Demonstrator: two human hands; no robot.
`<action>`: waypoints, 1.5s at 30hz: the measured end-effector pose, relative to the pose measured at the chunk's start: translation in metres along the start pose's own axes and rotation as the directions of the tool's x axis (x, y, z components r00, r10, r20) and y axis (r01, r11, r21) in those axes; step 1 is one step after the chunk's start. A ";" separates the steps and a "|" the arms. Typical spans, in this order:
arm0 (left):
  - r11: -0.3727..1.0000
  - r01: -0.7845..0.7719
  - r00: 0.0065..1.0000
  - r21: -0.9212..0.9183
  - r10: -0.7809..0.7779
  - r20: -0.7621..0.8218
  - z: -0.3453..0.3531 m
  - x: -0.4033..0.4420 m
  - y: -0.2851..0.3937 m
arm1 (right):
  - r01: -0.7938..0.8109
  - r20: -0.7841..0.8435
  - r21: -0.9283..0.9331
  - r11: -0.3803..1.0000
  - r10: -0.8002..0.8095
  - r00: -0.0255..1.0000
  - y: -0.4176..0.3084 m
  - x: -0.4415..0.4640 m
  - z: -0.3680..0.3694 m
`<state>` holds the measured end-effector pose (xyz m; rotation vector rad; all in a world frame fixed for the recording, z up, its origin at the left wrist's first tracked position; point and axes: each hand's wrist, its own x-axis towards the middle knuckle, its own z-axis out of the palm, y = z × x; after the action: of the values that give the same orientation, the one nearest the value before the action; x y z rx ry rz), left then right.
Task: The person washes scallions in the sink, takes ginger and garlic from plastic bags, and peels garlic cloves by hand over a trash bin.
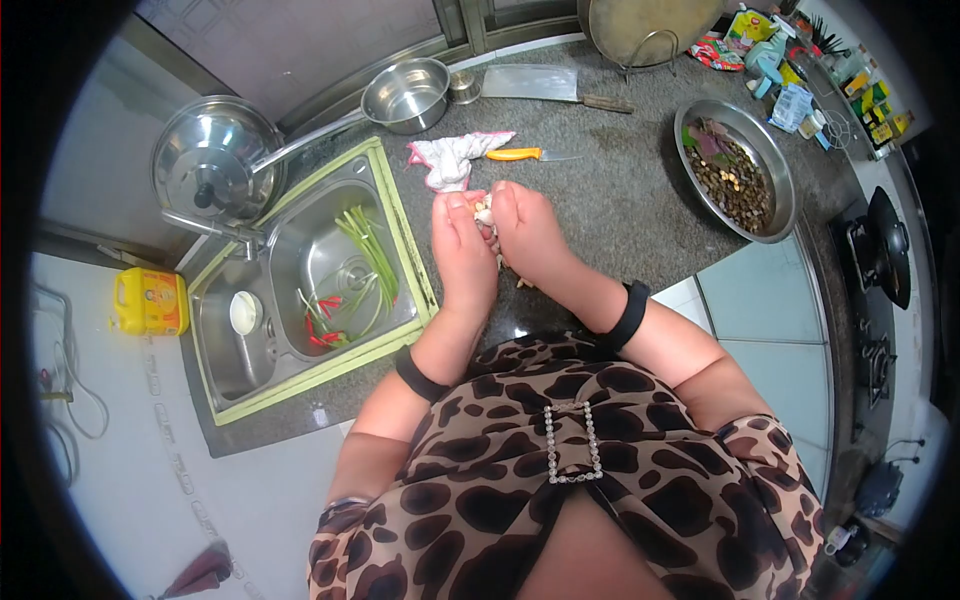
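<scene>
Two-handed grip (526, 228) holds garlic (485, 214); jug's (148, 303) label (162, 297) unreadable.

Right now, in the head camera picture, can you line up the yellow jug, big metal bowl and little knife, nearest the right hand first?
1. Little knife, just beyond the right hand.
2. Big metal bowl, off to the right.
3. Yellow jug, over on the far left.

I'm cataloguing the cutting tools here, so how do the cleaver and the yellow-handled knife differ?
The cleaver has a broad, roughly rectangular blade; the yellow-handled knife has a narrow one. The cleaver is clearly larger than the knife. The cleaver's brownish handle points right in the picture; the knife's yellow one points left. Both lie on the grey counter.
</scene>
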<state>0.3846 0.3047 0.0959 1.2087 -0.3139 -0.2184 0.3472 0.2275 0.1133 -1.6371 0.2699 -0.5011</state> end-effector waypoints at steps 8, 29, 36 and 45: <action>0.869 0.350 0.922 -0.350 -0.253 0.292 -0.005 0.013 0.019 | 0.280 0.015 -0.134 0.951 -0.281 0.960 -0.003 0.008 -0.013; 0.732 0.569 0.780 -0.375 -0.336 0.527 -0.042 0.010 0.017 | 0.225 0.023 -0.109 0.968 -0.224 0.974 0.007 0.011 -0.038; 0.902 0.429 0.823 -0.053 -0.366 0.435 -0.019 -0.016 0.024 | 0.453 0.007 -0.542 0.708 -0.535 0.845 0.001 -0.010 -0.027; 0.935 0.352 0.825 -0.052 -0.284 0.489 -0.023 -0.028 0.018 | 0.479 0.090 -0.420 0.771 -0.489 0.867 0.003 -0.021 -0.022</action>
<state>0.3659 0.3405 0.1025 1.0498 -0.5134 -0.8289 0.3193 0.2175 0.1088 -2.1516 -0.0437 -0.9050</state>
